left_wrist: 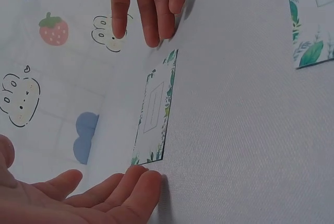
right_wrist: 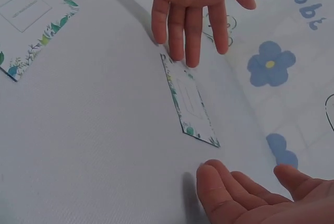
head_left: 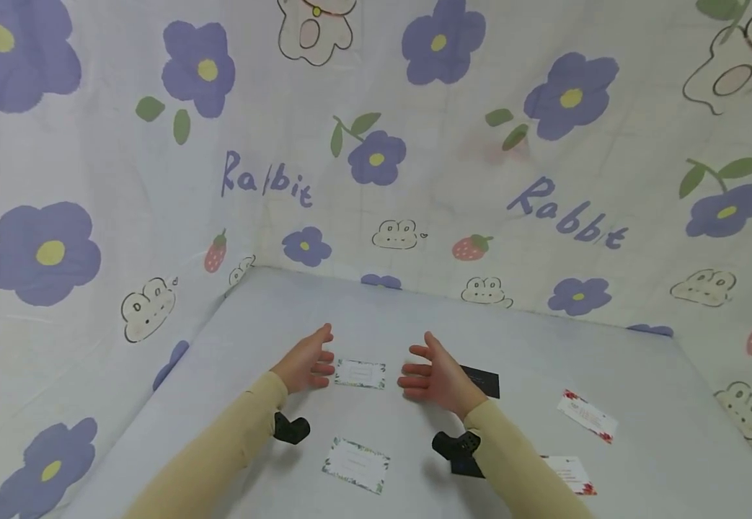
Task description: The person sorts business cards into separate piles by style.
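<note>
A white card with a green leaf border point(head_left: 360, 374) lies flat on the white table between my two hands. To its left is my left hand point(head_left: 306, 362), palm inward, fingers extended and holding nothing, fingertips close to the card's left edge. My right hand point(head_left: 439, 375) faces it from the other side, fingers also extended, with a small gap to the card. In the left wrist view the leaf-bordered card point(left_wrist: 154, 110) sits between both sets of fingers. Nearer to me lies a second leaf-bordered card point(head_left: 356, 466).
A black card point(head_left: 484, 380) lies partly behind my right hand, another black card point(head_left: 466, 467) under my right wrist. Farther right are two white cards with red flowers, an upper one point(head_left: 587, 416) and a lower one point(head_left: 570, 474). A patterned curtain point(head_left: 414, 209) borders the table point(head_left: 272, 303).
</note>
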Motion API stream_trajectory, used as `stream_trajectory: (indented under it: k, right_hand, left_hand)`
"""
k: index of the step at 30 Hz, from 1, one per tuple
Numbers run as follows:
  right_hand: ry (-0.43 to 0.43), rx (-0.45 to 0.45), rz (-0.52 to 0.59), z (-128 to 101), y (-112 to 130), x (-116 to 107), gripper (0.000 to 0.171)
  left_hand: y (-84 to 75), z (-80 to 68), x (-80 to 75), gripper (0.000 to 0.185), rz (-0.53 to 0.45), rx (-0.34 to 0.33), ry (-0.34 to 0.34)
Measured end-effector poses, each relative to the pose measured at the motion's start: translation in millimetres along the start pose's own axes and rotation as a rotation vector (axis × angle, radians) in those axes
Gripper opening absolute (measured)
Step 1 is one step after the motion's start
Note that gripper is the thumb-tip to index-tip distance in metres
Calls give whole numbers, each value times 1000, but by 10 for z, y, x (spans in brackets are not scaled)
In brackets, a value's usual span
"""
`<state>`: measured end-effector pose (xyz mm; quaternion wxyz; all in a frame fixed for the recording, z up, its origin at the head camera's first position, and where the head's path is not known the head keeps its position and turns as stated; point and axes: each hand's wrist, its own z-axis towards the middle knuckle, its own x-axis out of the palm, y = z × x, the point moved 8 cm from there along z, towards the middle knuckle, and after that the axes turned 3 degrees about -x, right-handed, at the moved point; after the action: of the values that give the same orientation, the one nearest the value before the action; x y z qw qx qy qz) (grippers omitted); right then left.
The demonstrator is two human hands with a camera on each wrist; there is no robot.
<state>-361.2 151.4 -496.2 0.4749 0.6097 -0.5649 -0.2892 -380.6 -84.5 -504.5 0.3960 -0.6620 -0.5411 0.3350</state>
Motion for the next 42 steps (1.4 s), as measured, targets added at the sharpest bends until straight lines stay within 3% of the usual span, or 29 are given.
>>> stream_trajectory:
  k: [4,8,15,24,31,38,42]
  right_hand:
    - [17,36,46,33,-47,40,78]
    - [25,44,68,57,-84,59,79]
    - [-25,49,81,64,-121,7,78]
    - [-19,52,177,-87,-135,-85,83]
    - [-26,17,152,-351,-102,-164,78]
    - [-11,4,94,-636,-187,-223,76]
    - [-13,8,65,-788,-262,-318,76]
  left_hand:
    - [12,16,42,71,-21,-9,12]
    - [24,25,131,72,-61,-20,65]
    - [25,11,225,74,-150,-34,87]
    - [1,-46,335,73,-241,-17,153]
    - [0,-239,500,71,-267,3,196]
    - [135,-517,646,70,-300,16,208]
    - [215,-582,781,68,-301,6,232]
